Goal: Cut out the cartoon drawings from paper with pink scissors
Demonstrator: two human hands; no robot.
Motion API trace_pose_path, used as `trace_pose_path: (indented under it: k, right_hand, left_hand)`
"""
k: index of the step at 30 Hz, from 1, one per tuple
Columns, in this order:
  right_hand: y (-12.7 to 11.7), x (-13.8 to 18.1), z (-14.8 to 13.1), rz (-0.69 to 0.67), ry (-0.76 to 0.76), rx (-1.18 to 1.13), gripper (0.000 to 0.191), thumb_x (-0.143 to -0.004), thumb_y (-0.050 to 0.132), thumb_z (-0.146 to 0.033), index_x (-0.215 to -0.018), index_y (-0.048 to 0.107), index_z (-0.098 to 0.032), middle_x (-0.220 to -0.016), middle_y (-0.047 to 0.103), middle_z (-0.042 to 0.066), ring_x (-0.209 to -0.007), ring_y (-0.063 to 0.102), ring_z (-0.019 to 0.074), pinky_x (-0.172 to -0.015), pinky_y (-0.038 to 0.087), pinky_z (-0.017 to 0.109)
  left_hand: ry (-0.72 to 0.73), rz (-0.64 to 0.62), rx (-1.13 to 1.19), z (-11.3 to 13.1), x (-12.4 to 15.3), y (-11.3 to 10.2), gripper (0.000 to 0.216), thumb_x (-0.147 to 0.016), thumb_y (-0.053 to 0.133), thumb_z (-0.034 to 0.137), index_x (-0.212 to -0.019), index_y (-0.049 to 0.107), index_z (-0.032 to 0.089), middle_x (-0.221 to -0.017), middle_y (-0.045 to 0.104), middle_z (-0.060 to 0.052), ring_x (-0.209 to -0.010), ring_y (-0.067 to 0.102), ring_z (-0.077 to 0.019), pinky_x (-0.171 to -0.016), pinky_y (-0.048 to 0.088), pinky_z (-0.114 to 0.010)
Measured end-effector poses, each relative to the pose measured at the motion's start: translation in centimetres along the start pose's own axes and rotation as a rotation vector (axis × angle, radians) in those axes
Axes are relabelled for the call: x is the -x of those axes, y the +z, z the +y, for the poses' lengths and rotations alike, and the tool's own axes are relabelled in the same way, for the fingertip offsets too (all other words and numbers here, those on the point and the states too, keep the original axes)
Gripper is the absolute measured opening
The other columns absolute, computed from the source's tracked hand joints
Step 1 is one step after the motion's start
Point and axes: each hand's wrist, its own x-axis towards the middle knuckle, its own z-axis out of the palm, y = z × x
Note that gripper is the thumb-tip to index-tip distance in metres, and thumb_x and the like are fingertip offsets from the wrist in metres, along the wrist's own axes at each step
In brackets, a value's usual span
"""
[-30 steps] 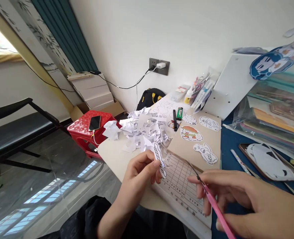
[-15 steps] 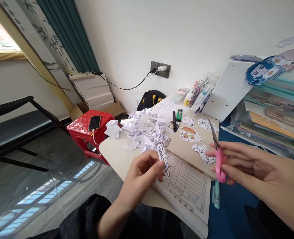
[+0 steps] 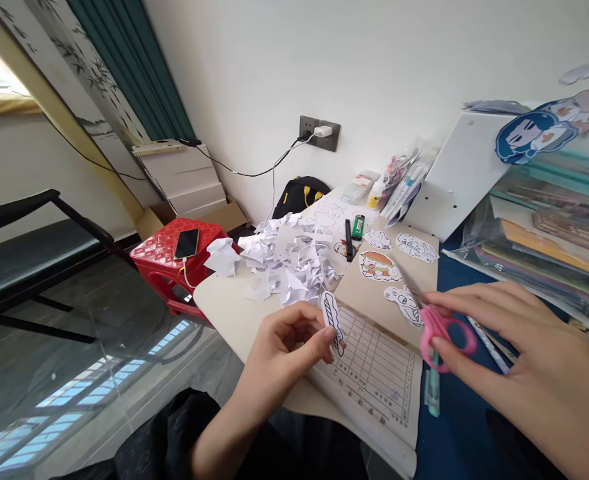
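Lowered since half a second ago, your right hand (image 3: 519, 360) grips scissors (image 3: 442, 330) beside the notebook (image 3: 374, 363); left hand (image 3: 287, 343) pinches cutout (image 3: 332, 320) over the worktop (image 3: 229, 310): loose pinch risks dropping it.

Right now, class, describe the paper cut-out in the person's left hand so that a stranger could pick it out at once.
Start at the heap of white paper scraps on the beige table. Just in front of it the left hand pinches a cut-out above a ruled sheet. Unlike the cut-outs lying flat on the brown board, it is narrow, striped and held upright.
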Motion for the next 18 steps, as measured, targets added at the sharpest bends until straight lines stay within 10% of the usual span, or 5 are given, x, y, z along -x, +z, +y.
trace_pose_path:
  k: [7, 13, 18]
  right_hand:
    - [1.0, 0.5, -1.1, -0.273, 0.254, -0.456, 0.028, -0.092, 0.051, -0.039, -0.106, 0.072, -0.028, -0.109, 0.06, 0.007, -0.106, 0.056, 0.0303, -0.078, 0.049, 0.036]
    - [3.3, 1.3, -1.9, -0.574, 0.464, -1.118, 0.022, -0.087, 0.054, -0.028, -0.101, 0.07, -0.021, -0.065, 0.05, -0.003, -0.047, 0.034, 0.0097, -0.047, 0.03, 0.023]
    - [3.5, 1.1, -1.8, -0.896, 0.506, -1.427, 0.044, -0.076, 0.067, -0.03, -0.118, 0.06, -0.018, -0.08, 0.064, 0.002, -0.068, 0.058, 0.0144, -0.067, 0.041, 0.024]
  left_hand:
    - [-0.008, -0.016, 0.015, 0.2, 0.1, 0.0, 0.019, -0.082, 0.07, 0.029, -0.069, 0.061, 0.018, -0.055, 0.062, 0.003, -0.052, 0.052, -0.01, -0.053, 0.039, -0.019]
    - [0.002, -0.031, 0.029, 0.0, 0.3, -0.2, 0.021, -0.084, 0.068, 0.032, -0.071, 0.06, 0.018, -0.055, 0.059, 0.003, -0.052, 0.05, -0.0105, -0.054, 0.038, -0.021]
    - [-0.017, -0.049, 0.07, -0.3, 0.3, -0.5, 0.022, -0.088, 0.064, 0.035, -0.074, 0.059, 0.018, -0.057, 0.059, 0.003, -0.052, 0.048, -0.0102, -0.053, 0.035, -0.021]
